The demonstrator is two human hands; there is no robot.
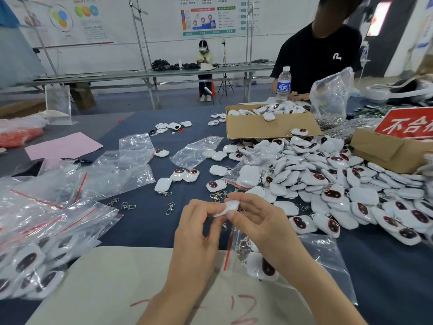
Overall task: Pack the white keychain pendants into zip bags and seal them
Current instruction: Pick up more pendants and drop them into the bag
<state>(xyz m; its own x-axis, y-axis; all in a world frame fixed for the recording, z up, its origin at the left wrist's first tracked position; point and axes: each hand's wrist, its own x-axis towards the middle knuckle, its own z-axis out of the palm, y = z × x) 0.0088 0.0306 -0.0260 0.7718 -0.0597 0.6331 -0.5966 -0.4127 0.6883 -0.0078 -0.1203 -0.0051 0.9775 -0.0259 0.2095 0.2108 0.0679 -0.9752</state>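
Left hand (199,221) and right hand (253,216) mostly hide pendant (230,205).

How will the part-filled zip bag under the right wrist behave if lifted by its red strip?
Likely floppy: the zip bag is thin, wrinkled clear film. The pendants and clasps inside sit near the red strip, so they'd probably slide down. The glossy film may be slippery to pinch.

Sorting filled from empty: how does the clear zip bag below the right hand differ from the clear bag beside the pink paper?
The clear zip bag below the right hand holds a dark-faced white pendant and metal clasps; the clear bag beside the pink paper looks empty. Only the first shows a red zip strip. Both are clear plastic.
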